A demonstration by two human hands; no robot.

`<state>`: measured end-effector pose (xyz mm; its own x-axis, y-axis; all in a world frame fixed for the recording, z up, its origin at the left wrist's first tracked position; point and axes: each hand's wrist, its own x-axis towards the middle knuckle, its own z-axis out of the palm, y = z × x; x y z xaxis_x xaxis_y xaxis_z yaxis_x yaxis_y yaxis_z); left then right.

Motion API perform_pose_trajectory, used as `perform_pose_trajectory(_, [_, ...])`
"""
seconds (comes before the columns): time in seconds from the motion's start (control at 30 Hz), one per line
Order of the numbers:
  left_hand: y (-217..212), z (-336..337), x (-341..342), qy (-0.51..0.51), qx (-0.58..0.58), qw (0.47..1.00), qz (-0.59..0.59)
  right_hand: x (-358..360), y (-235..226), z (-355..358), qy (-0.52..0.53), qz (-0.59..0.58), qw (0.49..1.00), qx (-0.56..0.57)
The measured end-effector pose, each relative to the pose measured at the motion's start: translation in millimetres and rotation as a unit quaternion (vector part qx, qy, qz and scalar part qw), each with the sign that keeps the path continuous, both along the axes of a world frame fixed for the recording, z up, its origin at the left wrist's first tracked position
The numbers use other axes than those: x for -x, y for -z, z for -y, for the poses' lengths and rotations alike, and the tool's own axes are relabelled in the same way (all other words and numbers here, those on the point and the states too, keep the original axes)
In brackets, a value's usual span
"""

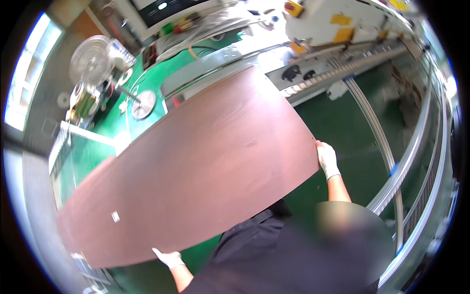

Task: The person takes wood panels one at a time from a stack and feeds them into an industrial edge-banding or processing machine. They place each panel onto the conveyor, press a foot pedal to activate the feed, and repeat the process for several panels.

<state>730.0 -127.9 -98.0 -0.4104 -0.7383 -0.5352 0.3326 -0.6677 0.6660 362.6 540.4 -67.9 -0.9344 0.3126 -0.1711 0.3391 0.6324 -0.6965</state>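
Note:
A large, flat reddish-brown panel (196, 166) stretches across the middle of the head view, from the lower left to the upper right. It has a small white label (115, 216) near its left end. My right hand (328, 159), in a white glove, grips the panel's right edge near a corner. At the near long edge, toward the left, my left hand (169, 258) holds on with its thumb over the top face. That hand also wears a white glove, and its other fingers are mostly hidden.
Beyond the panel's far right end stands a white machine (338, 24) with a rail along its front. A pedestal fan (93, 61) is at the far left on the green floor (161, 73). Metal rails (406, 161) curve along my right side.

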Motion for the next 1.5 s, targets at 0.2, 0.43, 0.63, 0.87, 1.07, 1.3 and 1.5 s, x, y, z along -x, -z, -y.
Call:
perform_pose_trajectory(0.2, [-48.8,-75.2,69.7,-0.042,-0.141,0.983,0.109,19.8,27.3,-72.0,0.088,-0.014,0.996,-0.023])
perform_pose_trajectory(0.43, [-46.3,-83.4,114.0,-0.032,-0.157,0.984,0.081,53.0,18.3,-84.9,0.112,0.001,0.993,0.033])
perform_pose_trajectory(0.63, [-47.4,-78.7,161.7,-0.019,-0.160,0.983,0.086,81.7,10.2,-78.1,0.135,-0.018,0.986,0.099])
perform_pose_trajectory(0.87, [-40.8,-74.4,182.1,0.005,-0.147,0.982,0.119,93.1,28.7,-94.6,0.166,0.002,0.979,0.121])
perform_pose_trajectory(1.07, [-38.9,-79.7,185.3,-0.002,-0.158,0.974,0.161,92.9,20.2,-97.6,0.167,-0.033,0.974,0.149])
perform_pose_trajectory(1.3, [-38.4,-113.9,197.9,-0.013,-0.135,0.978,0.159,103.4,15.0,-128.1,0.141,-0.061,0.984,0.095])
perform_pose_trajectory(1.5, [-39.6,-174.2,224.5,-0.003,-0.149,0.975,0.166,125.4,-6.2,-174.6,0.135,-0.046,0.990,-0.016])
